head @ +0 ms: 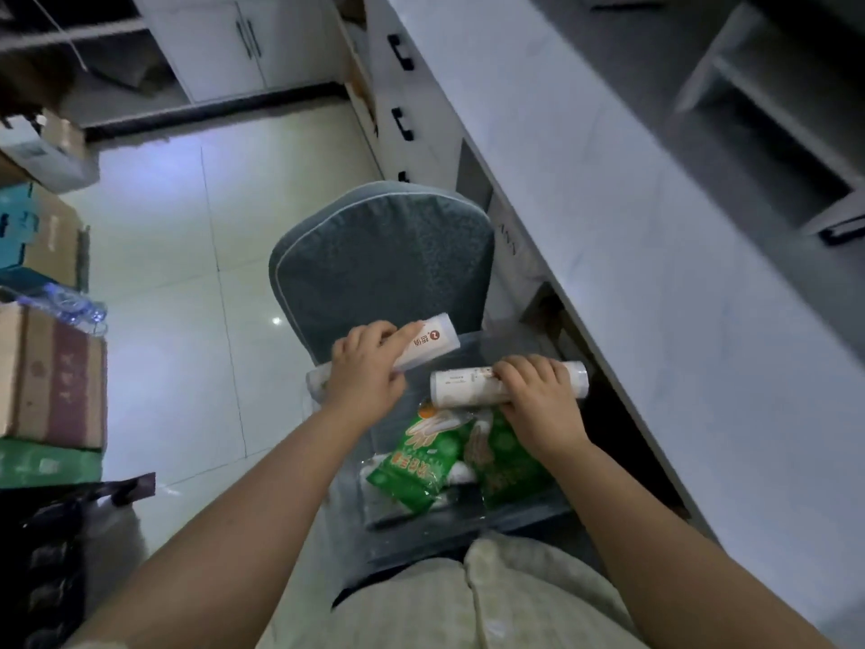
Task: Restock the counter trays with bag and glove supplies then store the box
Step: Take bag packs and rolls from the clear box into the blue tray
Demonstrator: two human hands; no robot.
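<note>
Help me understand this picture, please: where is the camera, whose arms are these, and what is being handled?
There is no machine here. The single picture comes from a camera worn on a person's head, looking down at their two bare hands. The left hand grips a white roll with a red logo. The right hand grips another white roll. Below them, a clear box resting on a grey-blue chair holds green glove packets. A pale counter runs along the right; cardboard boxes are stacked on the left.
</note>
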